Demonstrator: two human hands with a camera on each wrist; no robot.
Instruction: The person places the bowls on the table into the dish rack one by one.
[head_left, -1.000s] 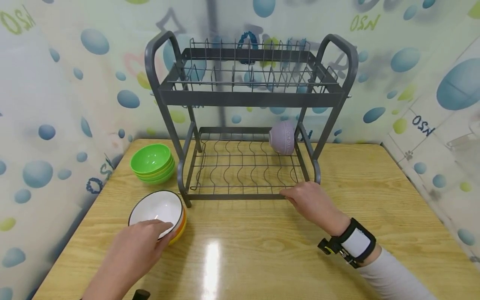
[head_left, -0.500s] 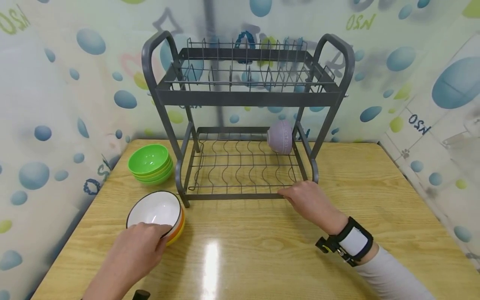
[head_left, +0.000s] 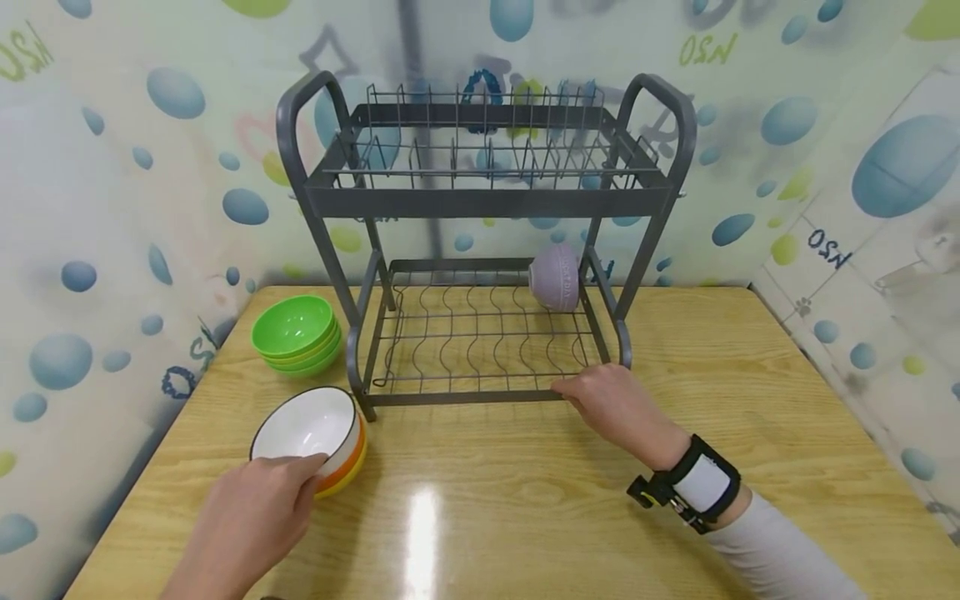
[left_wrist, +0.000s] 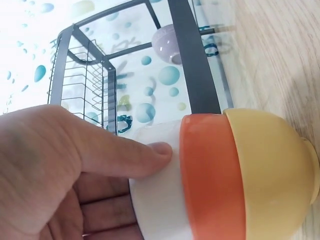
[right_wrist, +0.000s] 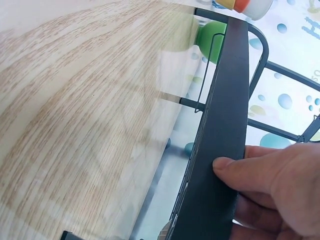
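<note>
My left hand (head_left: 255,508) pinches the rim of a white bowl (head_left: 307,421) with a dark edge. In the left wrist view the thumb lies on its outer wall and the fingers reach inside. Beneath it are nested an orange bowl (left_wrist: 212,175) and a yellow bowl (left_wrist: 270,175), which stands on the table. With my right hand (head_left: 618,408) I grip the front bar (right_wrist: 220,110) of the lower shelf of a dark grey dish rack (head_left: 487,202), near its right corner. A purple bowl (head_left: 555,279) stands on its side at the lower shelf's back right.
Several nested green bowls (head_left: 294,327) stand left of the rack on the wooden table (head_left: 510,492). Wire dividers (head_left: 487,158) run along the upper shelf. A patterned curtain-like backdrop (head_left: 150,250) surrounds the back and sides.
The head view has shifted slightly. A little more of the white bowl's outer wall shows above the orange bowl. Both hands keep their holds.
</note>
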